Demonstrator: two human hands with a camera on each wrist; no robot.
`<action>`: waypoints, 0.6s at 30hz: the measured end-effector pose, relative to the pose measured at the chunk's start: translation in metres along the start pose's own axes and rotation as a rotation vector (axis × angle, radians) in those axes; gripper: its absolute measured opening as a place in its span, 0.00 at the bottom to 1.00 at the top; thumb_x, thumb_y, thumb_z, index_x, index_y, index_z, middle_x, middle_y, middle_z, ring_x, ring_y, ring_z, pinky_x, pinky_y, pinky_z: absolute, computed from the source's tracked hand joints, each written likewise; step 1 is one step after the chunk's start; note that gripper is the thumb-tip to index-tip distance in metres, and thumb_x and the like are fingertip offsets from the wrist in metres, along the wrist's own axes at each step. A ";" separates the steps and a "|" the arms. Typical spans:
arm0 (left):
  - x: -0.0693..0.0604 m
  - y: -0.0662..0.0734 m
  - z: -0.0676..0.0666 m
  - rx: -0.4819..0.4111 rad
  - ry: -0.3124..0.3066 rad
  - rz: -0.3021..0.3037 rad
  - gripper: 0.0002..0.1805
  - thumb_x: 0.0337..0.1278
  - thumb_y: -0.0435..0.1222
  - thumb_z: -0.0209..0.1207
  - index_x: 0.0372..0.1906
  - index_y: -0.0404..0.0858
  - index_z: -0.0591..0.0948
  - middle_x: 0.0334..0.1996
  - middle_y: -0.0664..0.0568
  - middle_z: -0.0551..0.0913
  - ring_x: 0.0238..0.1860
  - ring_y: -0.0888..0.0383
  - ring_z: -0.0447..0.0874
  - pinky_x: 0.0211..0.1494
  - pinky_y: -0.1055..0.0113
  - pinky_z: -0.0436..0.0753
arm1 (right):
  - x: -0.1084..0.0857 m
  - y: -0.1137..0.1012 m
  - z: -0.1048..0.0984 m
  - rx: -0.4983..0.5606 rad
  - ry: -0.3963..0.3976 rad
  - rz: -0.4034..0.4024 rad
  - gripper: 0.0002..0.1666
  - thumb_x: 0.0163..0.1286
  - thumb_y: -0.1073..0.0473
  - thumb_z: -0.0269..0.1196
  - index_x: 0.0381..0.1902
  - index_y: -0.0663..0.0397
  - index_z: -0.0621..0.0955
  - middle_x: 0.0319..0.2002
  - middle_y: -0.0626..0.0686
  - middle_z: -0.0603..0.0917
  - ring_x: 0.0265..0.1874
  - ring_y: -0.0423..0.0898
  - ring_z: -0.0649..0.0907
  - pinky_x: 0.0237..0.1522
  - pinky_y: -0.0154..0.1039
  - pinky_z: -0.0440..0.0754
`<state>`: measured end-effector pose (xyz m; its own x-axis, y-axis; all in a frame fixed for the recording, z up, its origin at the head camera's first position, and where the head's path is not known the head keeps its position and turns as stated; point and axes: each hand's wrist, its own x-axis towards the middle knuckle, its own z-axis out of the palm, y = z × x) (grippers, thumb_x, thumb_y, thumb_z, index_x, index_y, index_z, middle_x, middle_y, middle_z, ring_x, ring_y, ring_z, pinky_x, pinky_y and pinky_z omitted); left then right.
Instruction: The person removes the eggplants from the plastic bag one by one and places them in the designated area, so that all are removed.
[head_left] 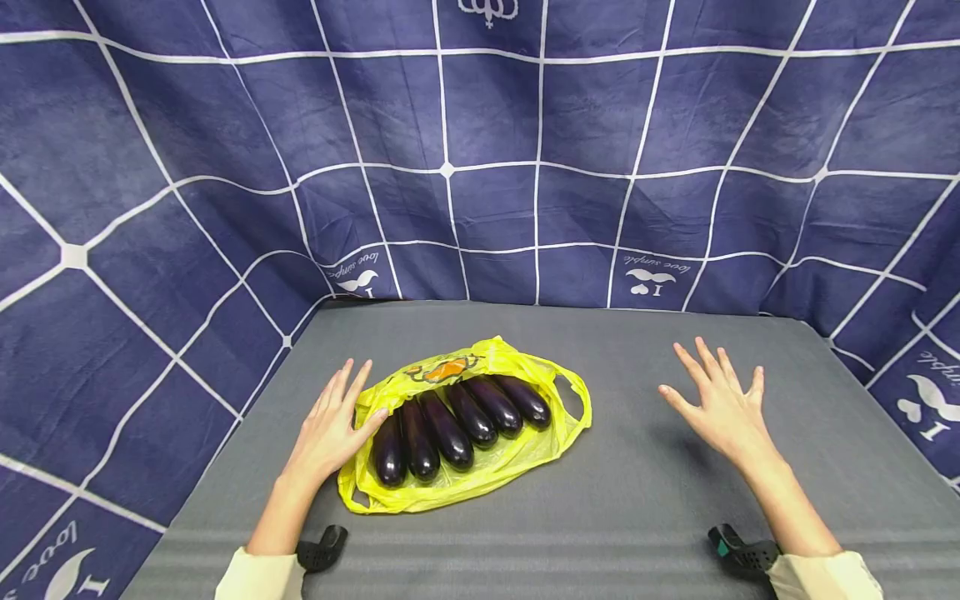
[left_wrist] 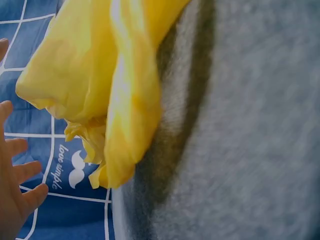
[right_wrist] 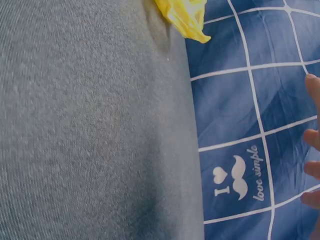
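Observation:
A yellow plastic bag lies on the grey table, its mouth spread wide toward the person. Several dark purple eggplants sit side by side inside it, their rounded ends facing the near edge. My left hand hovers at the bag's left side with straight fingers; the thumb tip overlaps the bag's edge in the head view, and whether it touches I cannot tell. In the left wrist view the bag fills the upper left, beside the fingers. To the right of the bag, my right hand is held above the table, fingers spread, holding nothing.
The grey table reaches back to a blue curtain with white grid lines, which also hangs along the left and right sides. A black wrist strap is on the left arm, another black strap on the right.

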<state>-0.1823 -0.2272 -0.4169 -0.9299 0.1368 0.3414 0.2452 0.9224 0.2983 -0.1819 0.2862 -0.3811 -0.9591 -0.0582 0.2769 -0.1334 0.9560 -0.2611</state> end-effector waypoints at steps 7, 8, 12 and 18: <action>-0.004 0.003 0.002 -0.036 0.011 -0.012 0.42 0.54 0.56 0.53 0.71 0.53 0.49 0.70 0.42 0.53 0.67 0.39 0.55 0.60 0.38 0.63 | -0.004 -0.009 0.003 0.002 0.008 -0.003 0.43 0.62 0.33 0.50 0.70 0.44 0.55 0.70 0.62 0.51 0.67 0.65 0.52 0.58 0.72 0.27; -0.004 0.003 0.002 -0.040 0.016 -0.011 0.42 0.54 0.55 0.53 0.71 0.52 0.50 0.70 0.42 0.53 0.67 0.39 0.55 0.60 0.38 0.63 | -0.004 -0.011 0.004 0.002 0.013 -0.005 0.43 0.62 0.34 0.50 0.70 0.44 0.55 0.70 0.62 0.51 0.67 0.65 0.52 0.59 0.72 0.28; -0.005 0.005 0.002 -0.051 0.040 -0.005 0.41 0.54 0.54 0.54 0.71 0.52 0.50 0.69 0.43 0.55 0.66 0.39 0.57 0.57 0.38 0.65 | -0.007 -0.017 0.006 0.011 0.035 -0.014 0.42 0.61 0.36 0.53 0.69 0.45 0.57 0.69 0.63 0.53 0.67 0.65 0.53 0.60 0.71 0.29; -0.009 0.009 0.004 -0.093 0.129 0.019 0.37 0.52 0.50 0.56 0.68 0.54 0.57 0.67 0.46 0.60 0.64 0.43 0.61 0.56 0.41 0.68 | -0.010 -0.027 0.009 0.034 0.065 -0.032 0.42 0.61 0.37 0.55 0.68 0.45 0.59 0.69 0.65 0.54 0.67 0.65 0.55 0.62 0.68 0.30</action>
<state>-0.1723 -0.2187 -0.4206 -0.8834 0.1010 0.4577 0.2926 0.8817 0.3702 -0.1707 0.2588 -0.3851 -0.9363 -0.0686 0.3444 -0.1730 0.9436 -0.2822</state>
